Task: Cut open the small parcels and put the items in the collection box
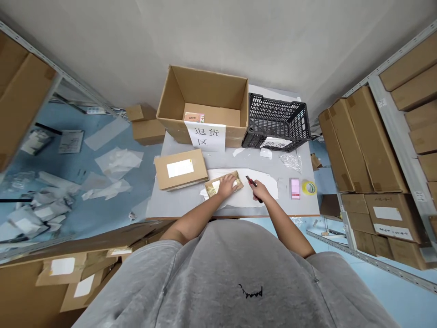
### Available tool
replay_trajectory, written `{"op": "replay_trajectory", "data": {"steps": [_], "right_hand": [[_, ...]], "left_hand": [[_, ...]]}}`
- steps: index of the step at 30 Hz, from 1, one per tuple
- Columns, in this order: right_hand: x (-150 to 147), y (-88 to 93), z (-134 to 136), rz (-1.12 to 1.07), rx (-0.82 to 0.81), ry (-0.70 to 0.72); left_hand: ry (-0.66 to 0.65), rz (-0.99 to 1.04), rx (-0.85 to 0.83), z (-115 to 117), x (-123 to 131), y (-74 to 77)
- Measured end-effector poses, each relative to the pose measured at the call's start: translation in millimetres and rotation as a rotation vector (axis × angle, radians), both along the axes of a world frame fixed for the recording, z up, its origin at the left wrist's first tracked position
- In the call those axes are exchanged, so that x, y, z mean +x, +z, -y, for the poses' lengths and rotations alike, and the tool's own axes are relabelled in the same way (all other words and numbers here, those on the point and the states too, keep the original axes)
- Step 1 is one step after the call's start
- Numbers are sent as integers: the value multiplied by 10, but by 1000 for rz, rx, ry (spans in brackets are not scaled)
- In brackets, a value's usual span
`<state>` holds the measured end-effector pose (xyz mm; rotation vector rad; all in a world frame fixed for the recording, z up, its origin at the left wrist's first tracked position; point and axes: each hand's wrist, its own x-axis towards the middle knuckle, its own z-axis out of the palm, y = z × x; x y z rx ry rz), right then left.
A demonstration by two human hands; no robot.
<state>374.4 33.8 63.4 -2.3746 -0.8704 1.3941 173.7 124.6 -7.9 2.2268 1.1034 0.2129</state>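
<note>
Small gold-brown cardboard parcel (212, 188), gripped by our left hand (227, 186) on the grey surface (239, 161), seems steadied for the red-handled utility knife (251, 182) clenched in our right hand (262, 191).

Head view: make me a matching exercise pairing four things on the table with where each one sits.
1 small parcel
2 cutter
3 tape roll
4 black crate

A far edge, beside the open carton
B in the right hand
C under the left hand
D near the table's right edge

Pairs: 1-C, 2-B, 3-D, 4-A
</note>
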Motion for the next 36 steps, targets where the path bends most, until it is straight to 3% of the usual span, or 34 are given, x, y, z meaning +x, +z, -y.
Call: {"op": "replay_trajectory", "data": {"steps": [5, 7, 11, 14, 19, 27, 30, 36], "right_hand": [[-208, -202, -319, 127, 125, -23], [-312, -302, -445, 146, 129, -38], [-406, -442, -638, 134, 100, -107], [-391, -485, -711, 18, 114, -196], [-276, -433, -623, -146, 150, -345], [-146, -277, -332, -333, 92, -579], [-170, -318, -295, -316, 119, -632], [-218, -541, -260, -91, 183, -548]], "left_hand": [[19, 32, 94, 135, -304, 40], [166, 11, 88, 243, -495, 28], [590, -78, 15, 461, -786, -50], [762, -130, -130, 495, -832, -132], [651, 5, -313, 357, -823, -241], [524, 120, -134, 325, -1011, -287], [505, 143, -152, 281, -1012, -337], [416, 141, -275, 71, -926, -513]]}}
